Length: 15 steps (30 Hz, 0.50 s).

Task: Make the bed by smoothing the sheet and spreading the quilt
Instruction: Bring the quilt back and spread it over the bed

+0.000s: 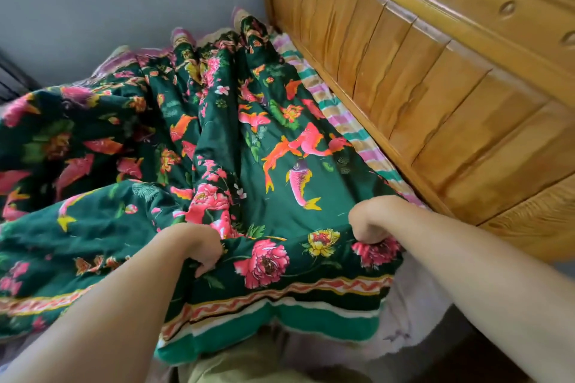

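Beside the wooden headboard (435, 71), the quilt (217, 140) stretches away from both fists, left hand (199, 249) and right hand (373, 221) clenched on its near edge, right nearer the board

The wooden headboard (435, 71) walls off the right; only a narrow striped sheet (342, 121) strip separates it from the rumpled quilt (249, 149).

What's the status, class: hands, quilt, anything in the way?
Left hand and right hand both shut on quilt near its border. Quilt bunched, not spread. Striped sheet showing along wooden headboard. Nothing blocking.
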Each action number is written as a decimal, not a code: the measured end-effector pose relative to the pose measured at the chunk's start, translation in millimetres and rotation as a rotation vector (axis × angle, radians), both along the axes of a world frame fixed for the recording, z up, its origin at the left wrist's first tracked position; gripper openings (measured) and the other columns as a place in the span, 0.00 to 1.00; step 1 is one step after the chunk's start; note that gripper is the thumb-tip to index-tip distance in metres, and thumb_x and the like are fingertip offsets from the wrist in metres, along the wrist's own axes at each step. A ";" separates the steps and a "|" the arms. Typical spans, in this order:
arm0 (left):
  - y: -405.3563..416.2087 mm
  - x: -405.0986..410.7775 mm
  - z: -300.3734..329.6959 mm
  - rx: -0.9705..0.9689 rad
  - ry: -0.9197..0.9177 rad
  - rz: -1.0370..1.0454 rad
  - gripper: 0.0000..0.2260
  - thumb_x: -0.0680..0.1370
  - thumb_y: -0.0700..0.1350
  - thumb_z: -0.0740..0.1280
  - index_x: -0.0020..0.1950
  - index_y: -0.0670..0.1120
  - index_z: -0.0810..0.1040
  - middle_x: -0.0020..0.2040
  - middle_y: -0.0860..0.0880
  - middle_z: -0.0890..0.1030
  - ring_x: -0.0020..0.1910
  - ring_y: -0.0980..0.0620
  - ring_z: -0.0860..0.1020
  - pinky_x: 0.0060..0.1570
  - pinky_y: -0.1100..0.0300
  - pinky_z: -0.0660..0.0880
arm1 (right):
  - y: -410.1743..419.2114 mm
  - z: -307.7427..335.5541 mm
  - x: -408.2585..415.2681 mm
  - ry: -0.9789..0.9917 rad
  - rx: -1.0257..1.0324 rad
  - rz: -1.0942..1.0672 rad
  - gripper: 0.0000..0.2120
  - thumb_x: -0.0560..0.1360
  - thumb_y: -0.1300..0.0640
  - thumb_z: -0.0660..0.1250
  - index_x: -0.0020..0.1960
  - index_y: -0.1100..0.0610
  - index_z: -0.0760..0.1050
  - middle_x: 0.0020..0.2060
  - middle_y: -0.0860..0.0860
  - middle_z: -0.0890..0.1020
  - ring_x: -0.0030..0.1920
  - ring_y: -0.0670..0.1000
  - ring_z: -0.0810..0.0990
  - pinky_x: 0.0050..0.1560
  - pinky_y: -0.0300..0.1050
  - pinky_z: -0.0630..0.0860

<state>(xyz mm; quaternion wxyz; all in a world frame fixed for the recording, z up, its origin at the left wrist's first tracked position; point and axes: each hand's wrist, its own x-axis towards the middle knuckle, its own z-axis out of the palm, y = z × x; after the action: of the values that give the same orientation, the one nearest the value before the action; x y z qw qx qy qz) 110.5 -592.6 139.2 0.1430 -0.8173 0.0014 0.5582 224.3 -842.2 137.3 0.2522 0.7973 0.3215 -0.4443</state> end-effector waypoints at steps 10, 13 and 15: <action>-5.6 41.9 -0.8 -0.070 -0.904 0.538 0.06 0.76 0.45 0.66 0.50 0.44 0.78 0.45 0.47 0.80 0.45 0.45 0.80 0.46 0.51 0.80 | -1.0 9.4 39.2 -0.122 0.341 -0.413 0.22 0.71 0.63 0.55 0.63 0.61 0.75 0.56 0.56 0.79 0.53 0.56 0.78 0.46 0.47 0.76; -49.4 57.2 5.1 -0.409 -1.012 0.482 0.15 0.73 0.60 0.68 0.47 0.50 0.76 0.46 0.51 0.78 0.48 0.47 0.78 0.47 0.56 0.76 | 3.8 6.5 50.6 -0.223 0.439 -0.443 0.15 0.72 0.61 0.56 0.55 0.57 0.76 0.46 0.53 0.79 0.46 0.56 0.76 0.45 0.45 0.69; -84.1 56.6 2.5 -0.538 -0.963 0.297 0.28 0.69 0.65 0.69 0.64 0.53 0.71 0.60 0.51 0.74 0.59 0.49 0.74 0.58 0.52 0.73 | 10.4 4.4 50.6 -0.262 0.459 -0.446 0.12 0.72 0.60 0.56 0.53 0.55 0.74 0.45 0.52 0.77 0.49 0.57 0.75 0.57 0.51 0.68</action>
<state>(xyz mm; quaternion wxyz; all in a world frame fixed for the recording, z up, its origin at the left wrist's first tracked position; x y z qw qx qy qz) 167.1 -676.7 141.7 -0.1656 -0.9785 -0.0365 0.1171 274.9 -831.8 141.7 0.0020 0.9342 0.1957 -0.2982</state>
